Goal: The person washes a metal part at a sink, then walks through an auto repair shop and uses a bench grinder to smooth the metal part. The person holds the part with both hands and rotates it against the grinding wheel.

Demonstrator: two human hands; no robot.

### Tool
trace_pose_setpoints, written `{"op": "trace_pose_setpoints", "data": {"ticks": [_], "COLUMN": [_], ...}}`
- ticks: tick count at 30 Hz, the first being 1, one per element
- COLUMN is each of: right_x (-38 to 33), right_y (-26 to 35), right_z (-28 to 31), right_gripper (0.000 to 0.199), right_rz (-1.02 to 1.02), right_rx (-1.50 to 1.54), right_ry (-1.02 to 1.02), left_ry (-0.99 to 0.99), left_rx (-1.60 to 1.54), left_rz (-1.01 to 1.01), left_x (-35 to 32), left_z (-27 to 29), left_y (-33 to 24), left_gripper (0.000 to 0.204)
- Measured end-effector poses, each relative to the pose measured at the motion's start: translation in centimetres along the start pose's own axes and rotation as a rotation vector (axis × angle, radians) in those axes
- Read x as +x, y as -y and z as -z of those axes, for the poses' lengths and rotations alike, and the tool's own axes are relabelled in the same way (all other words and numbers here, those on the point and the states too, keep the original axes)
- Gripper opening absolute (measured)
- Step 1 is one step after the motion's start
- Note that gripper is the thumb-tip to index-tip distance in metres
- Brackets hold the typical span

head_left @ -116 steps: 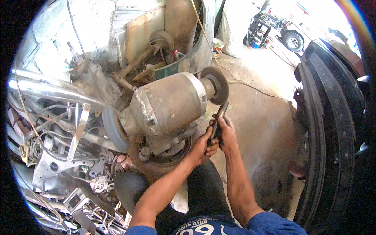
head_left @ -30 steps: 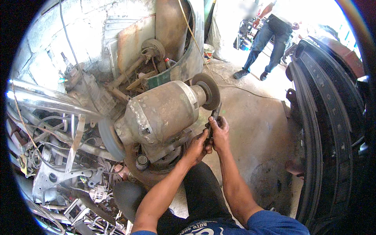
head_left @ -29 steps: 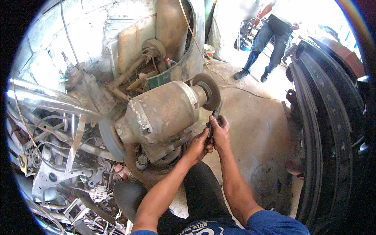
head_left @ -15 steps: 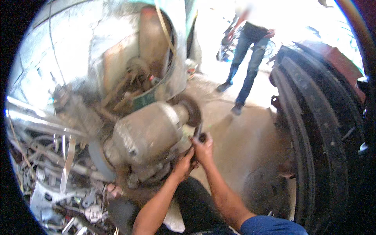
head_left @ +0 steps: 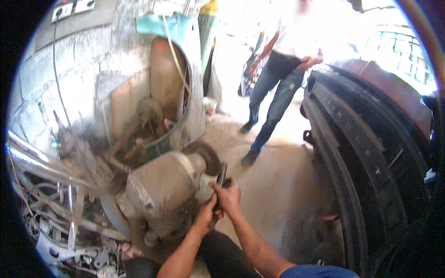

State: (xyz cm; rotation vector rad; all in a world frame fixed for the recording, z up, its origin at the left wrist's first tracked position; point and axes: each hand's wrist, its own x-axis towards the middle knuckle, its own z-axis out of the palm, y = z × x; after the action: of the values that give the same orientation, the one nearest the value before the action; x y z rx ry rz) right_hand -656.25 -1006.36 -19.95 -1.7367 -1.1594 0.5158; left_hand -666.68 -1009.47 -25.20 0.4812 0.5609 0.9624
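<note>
Both of my hands are closed round a dark metal bar [head_left: 222, 174], whose top end points up beside the right-hand wheel [head_left: 207, 156] of a bench grinder [head_left: 160, 185]. My right hand [head_left: 229, 198] grips it higher up, while my left hand [head_left: 205, 216] holds it just below and to the left. Fingers hide the bar's lower part and its full shape. Whether its top touches the wheel, I cannot tell. The grinder has a dusty grey, rounded body, with a second grinding wheel [head_left: 114, 214] at its left end.
Behind the grinder stands a large open drum-like housing [head_left: 194, 111] with dirty parts inside. Metal scrap [head_left: 69, 250] is heaped at the left. A person in jeans [head_left: 278, 92] stands ahead on the concrete floor [head_left: 269, 194]. Large black ribbed panels [head_left: 357, 153] line the right side.
The view has tilted upward and shifted right. My hands have drawn the bar down slightly from the wheel, still gripping it. The person ahead appears larger and closer.
</note>
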Motion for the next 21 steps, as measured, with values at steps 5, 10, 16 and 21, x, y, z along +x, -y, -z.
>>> {"op": "trace_pose_setpoints", "data": {"ticks": [5,10,16,21], "right_x": [-0.5,-0.6,-0.9,-1.4], "right_y": [0.1,-0.1,-1.7,-2.8], "right_z": [0.0,-0.2,-0.5,0.1], "right_gripper": [0.056,0.051,0.038,0.034], "right_rz": [0.011,0.024,-0.031,-0.028], "right_rx": [-0.023,0.045,0.347,0.458], "right_ry": [-0.007,0.028,0.147,0.266], "left_ry": [0.058,0.018,-0.101,-0.171], "left_rx": [-0.069,0.007,0.325,0.498], "left_rz": [-0.044,-0.043,-0.201,-0.285], "left_x": [-0.8,-1.0,-1.5,-2.6], "left_z": [0.1,-0.2,-0.4,-0.9], "left_y": [0.1,0.0,0.7,1.8], "left_gripper": [0.032,0.033,0.036,0.033]}}
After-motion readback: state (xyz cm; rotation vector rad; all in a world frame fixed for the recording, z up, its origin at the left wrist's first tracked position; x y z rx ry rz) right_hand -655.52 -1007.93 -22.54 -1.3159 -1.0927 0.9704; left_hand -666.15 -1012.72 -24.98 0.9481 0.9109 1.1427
